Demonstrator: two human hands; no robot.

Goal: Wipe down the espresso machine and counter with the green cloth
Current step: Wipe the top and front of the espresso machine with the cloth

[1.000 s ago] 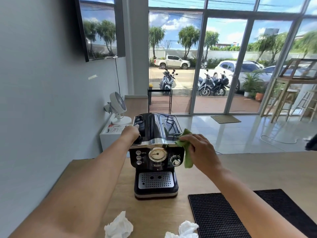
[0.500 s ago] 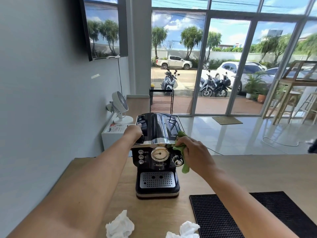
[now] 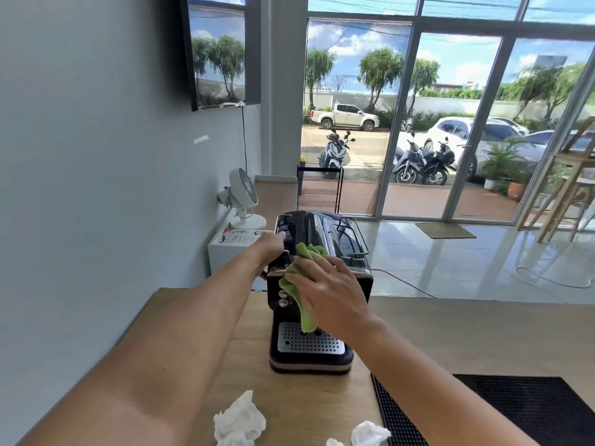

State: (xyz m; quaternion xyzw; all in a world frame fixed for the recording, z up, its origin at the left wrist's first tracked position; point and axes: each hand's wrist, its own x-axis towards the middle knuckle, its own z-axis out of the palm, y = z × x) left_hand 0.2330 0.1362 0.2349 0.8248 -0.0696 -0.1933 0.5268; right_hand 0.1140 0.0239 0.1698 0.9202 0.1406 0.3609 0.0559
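A black and chrome espresso machine [image 3: 335,239] stands on the wooden counter [image 3: 450,333], its perforated drip tray facing me. My right hand [image 3: 331,294] presses the green cloth [image 3: 297,284] flat against the machine's front panel, covering the gauge and the right knob. One end of the cloth hangs down over the drip tray. My left hand [image 3: 269,249] grips the machine's upper left corner and holds it steady.
Two crumpled white tissues [image 3: 240,421] [image 3: 368,434] lie on the counter near me. A black rubber bar mat [image 3: 515,410] covers the counter at the lower right. A small white fan [image 3: 243,197] stands on a white cabinet behind the machine, next to the grey wall.
My right hand has slid the green cloth from the machine's right side leftwards across the front panel, now hiding the gauge. My left hand stays on the upper left corner.
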